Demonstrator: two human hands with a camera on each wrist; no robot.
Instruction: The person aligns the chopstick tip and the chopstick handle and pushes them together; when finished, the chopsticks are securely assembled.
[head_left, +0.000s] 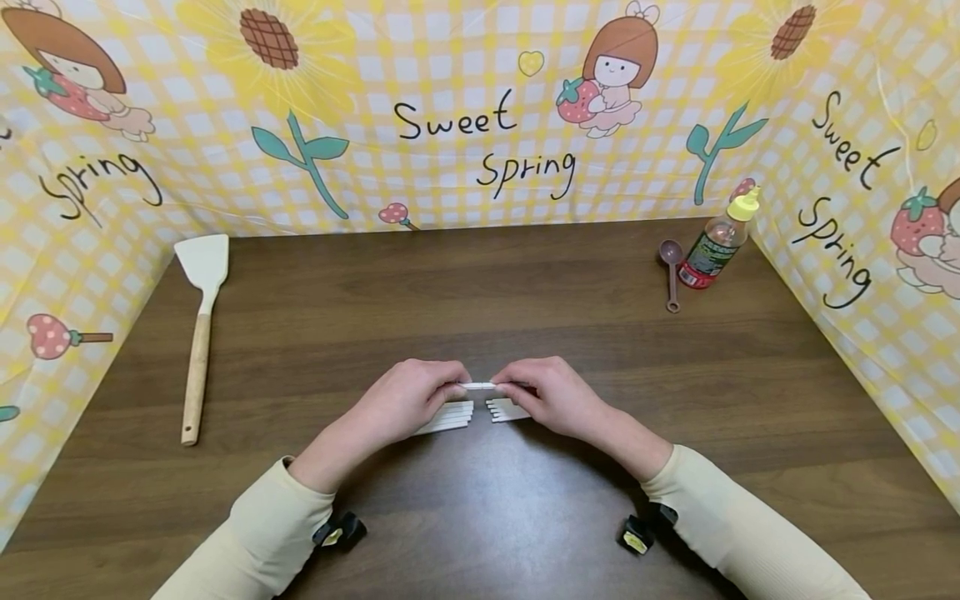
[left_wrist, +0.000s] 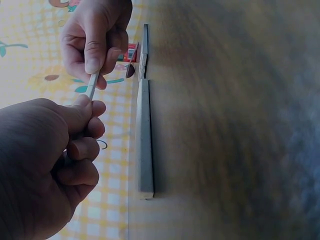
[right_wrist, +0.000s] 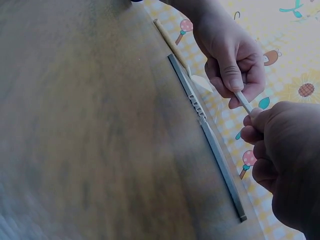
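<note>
Just below the frame's centre, straight white sticks (head_left: pixel 447 419) lie in two bundles on the wood-grained table (head_left: pixel 450 312). Above them, the left hand (head_left: pixel 408 398) and right hand (head_left: pixel 558 398) pinch a slim, pale rod (head_left: pixel 477 386). Left: a wooden-handled spatula (head_left: pixel 198 358); upper right: a round-bowled spoon (head_left: pixel 671 254), clear bottle (head_left: pixel 712 247); beyond, checked cloth (head_left: pixel 450 50).

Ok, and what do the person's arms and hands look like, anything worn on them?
The left hand and right hand are bare, with no gloves. The left sleeve and right sleeve are plain pale cream, ending short of the wrist. Beside each cuff sits a small black device with a yellowish patch; any lettering is too small to read.
</note>
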